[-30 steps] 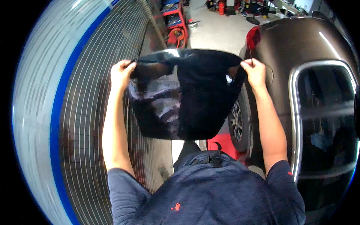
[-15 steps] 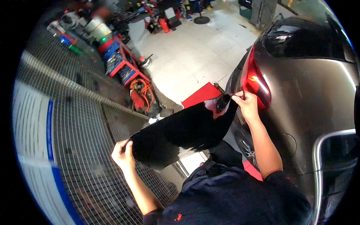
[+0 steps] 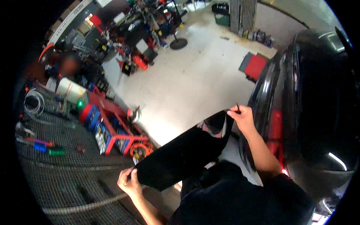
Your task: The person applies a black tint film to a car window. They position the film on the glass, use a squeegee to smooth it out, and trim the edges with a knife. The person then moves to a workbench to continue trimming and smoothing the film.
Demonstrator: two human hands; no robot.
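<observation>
Stretched out in front of my body is a thin, flexible sheet of black film, glossy near its right end. My left hand pinches its left corner between thumb and fingers. At the upper right corner my right hand pinches it too, and a thin dark stick-like piece pokes up beside those fingers. The sheet slants, its right end higher in the picture than its left. A dark car with a red tail light stands close by my right arm.
A red tool cart with an orange hose stands to the left, near a dark grid-patterned wall. Ahead lies pale floor. Beyond are a round black base, a red cylinder and a red-topped box.
My view has swung right and forward along the floor, past the car's rear. Both hands keep their hold on the film, which has shifted lower in the picture.
</observation>
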